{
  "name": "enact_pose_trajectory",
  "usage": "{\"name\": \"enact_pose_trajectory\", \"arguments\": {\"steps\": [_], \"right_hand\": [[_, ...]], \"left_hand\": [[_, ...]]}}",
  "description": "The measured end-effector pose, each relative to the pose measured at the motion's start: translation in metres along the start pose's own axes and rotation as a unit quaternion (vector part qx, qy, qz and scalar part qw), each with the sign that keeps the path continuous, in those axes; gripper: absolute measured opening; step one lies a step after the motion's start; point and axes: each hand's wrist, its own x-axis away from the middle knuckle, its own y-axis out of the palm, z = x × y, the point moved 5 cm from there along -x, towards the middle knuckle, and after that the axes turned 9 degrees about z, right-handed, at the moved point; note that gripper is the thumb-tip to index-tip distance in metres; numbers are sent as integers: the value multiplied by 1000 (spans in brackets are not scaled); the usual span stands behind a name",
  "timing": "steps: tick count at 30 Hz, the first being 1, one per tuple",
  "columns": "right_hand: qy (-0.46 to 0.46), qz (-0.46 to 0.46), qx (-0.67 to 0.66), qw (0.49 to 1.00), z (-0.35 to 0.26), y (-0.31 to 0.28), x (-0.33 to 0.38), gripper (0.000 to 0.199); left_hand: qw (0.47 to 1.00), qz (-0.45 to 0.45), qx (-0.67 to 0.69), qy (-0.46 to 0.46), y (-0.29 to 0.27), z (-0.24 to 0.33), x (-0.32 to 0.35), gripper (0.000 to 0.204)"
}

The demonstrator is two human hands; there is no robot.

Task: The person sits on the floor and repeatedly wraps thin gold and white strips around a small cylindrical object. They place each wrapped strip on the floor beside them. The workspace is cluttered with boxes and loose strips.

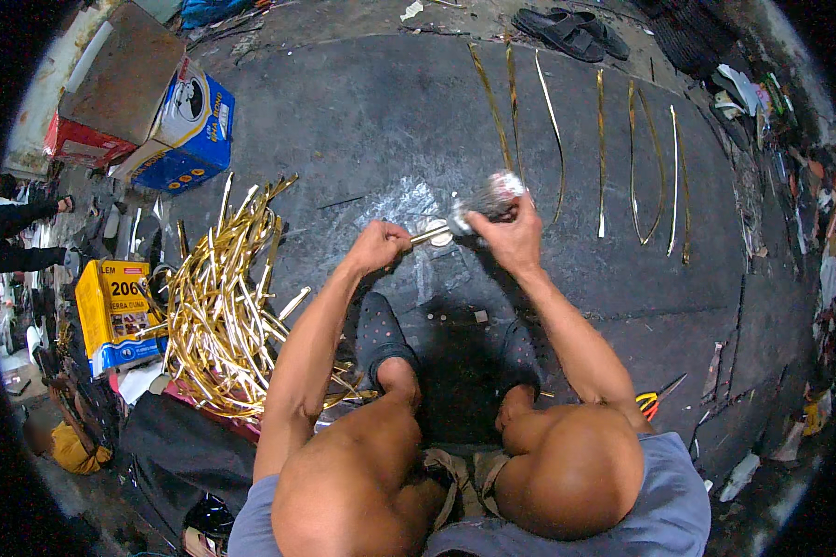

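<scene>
My left hand [379, 247] is closed, its fingertips pinching the end of a short gold strip [424, 237] that lies over a pale round disc [439, 232] on the dark floor mat. In my right hand [514, 234] is a silvery grey, can-like object [486, 202], tilted and smeared by motion. Its lower end is at the strip's right end; whether they touch I cannot tell. To the left lies a big tangled heap of shiny gold strips [228, 297]. Several long gold strips [601, 153] are spread out singly at the far right.
A blue and white cardboard box [184, 125] stands open at far left, with a yellow tin [116, 311] nearer. Scissors [655, 402] with orange-yellow handles lie beside my right knee. Black sandals [567, 32] sit at the back. Another person's legs [32, 237] show at the left edge.
</scene>
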Motion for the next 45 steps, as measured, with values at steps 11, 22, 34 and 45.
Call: {"name": "enact_pose_trajectory", "arguments": {"steps": [11,22,34,45], "right_hand": [[-254,-95,131,953,-18,49,44,64],[186,-110,-3,976,105,64,5,34],[457,-143,-403,781,25,-32,-18,12],[125,-203,-645,726,-223,-256,-65,19]], "left_hand": [[953,173,-71,240,1,47,34,60],[940,182,23,289,35,81,35,57],[916,237,4,324,24,83,54,42],[925,222,-4,307,34,82,49,44]]}}
